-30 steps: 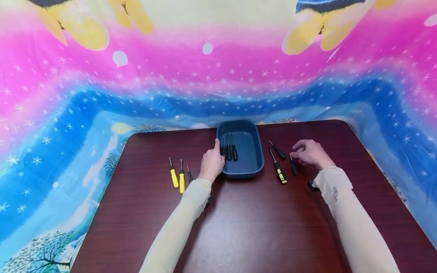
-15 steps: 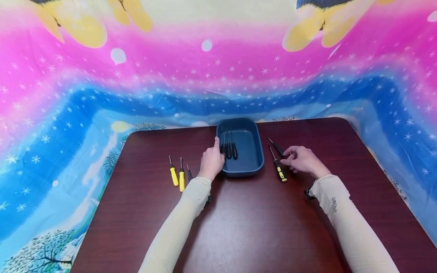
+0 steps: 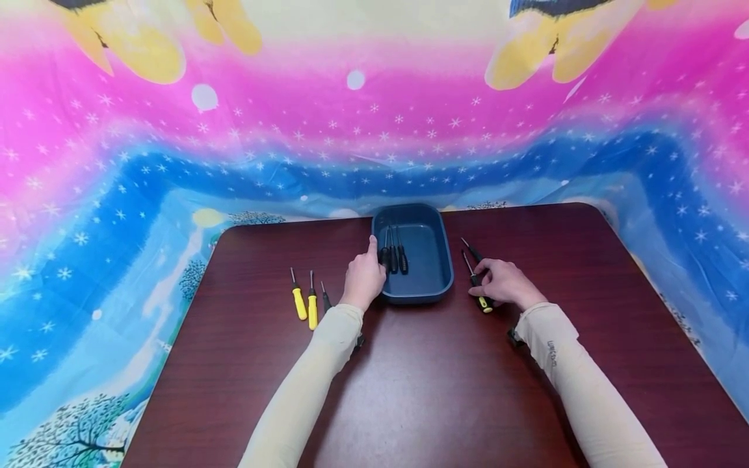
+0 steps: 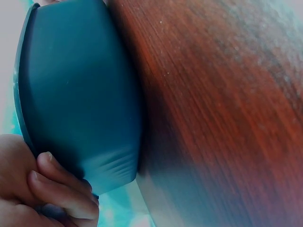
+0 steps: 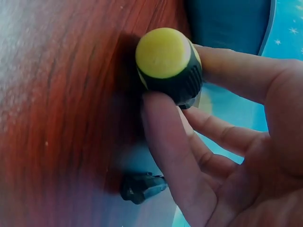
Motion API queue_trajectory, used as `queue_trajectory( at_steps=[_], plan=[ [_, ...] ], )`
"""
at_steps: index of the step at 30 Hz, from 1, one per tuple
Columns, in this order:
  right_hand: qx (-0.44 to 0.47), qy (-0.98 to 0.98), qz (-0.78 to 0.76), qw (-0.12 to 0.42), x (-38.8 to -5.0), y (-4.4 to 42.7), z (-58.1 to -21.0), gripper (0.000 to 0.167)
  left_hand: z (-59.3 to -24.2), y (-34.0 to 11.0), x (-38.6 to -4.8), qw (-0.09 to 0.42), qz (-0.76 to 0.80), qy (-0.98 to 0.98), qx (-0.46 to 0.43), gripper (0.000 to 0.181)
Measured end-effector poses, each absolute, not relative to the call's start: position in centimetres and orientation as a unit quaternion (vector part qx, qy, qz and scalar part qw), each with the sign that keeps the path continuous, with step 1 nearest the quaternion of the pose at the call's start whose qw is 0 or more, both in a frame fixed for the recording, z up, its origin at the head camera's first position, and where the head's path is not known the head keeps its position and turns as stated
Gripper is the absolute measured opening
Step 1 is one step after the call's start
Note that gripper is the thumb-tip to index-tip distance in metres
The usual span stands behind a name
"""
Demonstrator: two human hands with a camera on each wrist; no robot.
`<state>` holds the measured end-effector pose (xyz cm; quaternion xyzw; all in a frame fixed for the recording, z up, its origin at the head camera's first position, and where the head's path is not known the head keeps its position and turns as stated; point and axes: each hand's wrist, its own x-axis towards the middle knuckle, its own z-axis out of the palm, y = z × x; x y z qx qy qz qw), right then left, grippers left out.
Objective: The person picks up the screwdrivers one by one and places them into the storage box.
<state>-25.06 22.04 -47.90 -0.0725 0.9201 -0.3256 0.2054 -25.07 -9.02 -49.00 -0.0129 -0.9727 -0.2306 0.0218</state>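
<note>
Frame right of centre: right hand (image 3: pixel 508 283) pinches driver (image 3: pixel 485 304), axis upper-left to lower-right; left hand (image 3: pixel 364 278), farther, grips tray (image 3: pixel 415 299).

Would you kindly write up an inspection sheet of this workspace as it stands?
Surface: reddish-brown, wood-grained table with a soft reflection.
Job's things: three black-handled screwdrivers inside the dark blue tray; left of it, two yellow-handled screwdrivers and a partly hidden dark screwdriver; right of it, a black-and-yellow screwdriver and a partly covered slim screwdriver.
Clutter: nothing seen.
Left hand: holds the tray's left side.
Right hand: holds the black-and-yellow screwdriver's handle.
Cables: nothing seen.
Surroundings: pink-and-blue backdrop with snowflakes, behind and beside the table.
</note>
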Motion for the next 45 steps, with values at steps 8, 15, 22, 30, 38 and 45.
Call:
queue_trajectory(
  at_steps=[8, 15, 22, 30, 38, 45],
  plan=[
    [-0.064, 0.914, -0.341, 0.211, -25.1, 21.9, -48.0, 0.045, -49.0, -9.0, -25.1, 0.022, -0.231, -0.973, -0.011, 0.069],
    [-0.053, 0.904, -0.368, 0.211, -25.2, 21.9, -48.0, 0.046, -48.9, -9.0, -25.0, 0.023, -0.229, -0.973, -0.013, 0.070],
    [-0.057, 0.886, -0.412, 0.202, -25.5, 21.9, -47.1, 0.048, -48.8, -9.0, -25.0, 0.024, -0.231, -0.973, -0.014, 0.070],
    [-0.060, 0.861, -0.465, 0.199, -25.8, 21.9, -45.3, 0.052, -48.9, -9.0, -25.0, 0.018, -0.230, -0.973, -0.015, 0.069],
    [-0.064, 0.839, -0.507, 0.185, -26.4, 21.3, -44.1, 0.053, -48.9, -9.1, -25.0, 0.028, -0.231, -0.972, -0.014, 0.069],
    [-0.065, 0.823, -0.531, 0.192, -27.1, 20.2, -43.5, 0.055, -49.1, -9.1, -25.0, 0.021, -0.230, -0.973, -0.019, 0.069]
  ],
)
